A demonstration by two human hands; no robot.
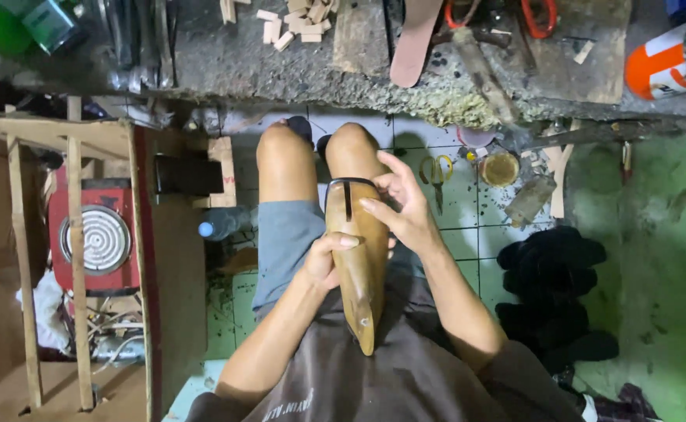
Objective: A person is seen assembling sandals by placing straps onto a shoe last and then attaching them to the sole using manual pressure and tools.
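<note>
The wooden shoe last (357, 266) lies lengthwise on the person's lap, the left hand (329, 262) clasping its side, while the right hand (405, 207) pinches a black strap (348, 187) over its toe end, seemingly only begun, with the last's body bare.

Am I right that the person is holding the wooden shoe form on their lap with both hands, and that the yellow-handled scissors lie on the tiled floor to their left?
Not quite: the yellow-handled scissors lie on the tiled floor to the person's right, as the head view shows. The rest holds: left hand and right hand both hold the wooden shoe form on the lap.
</note>
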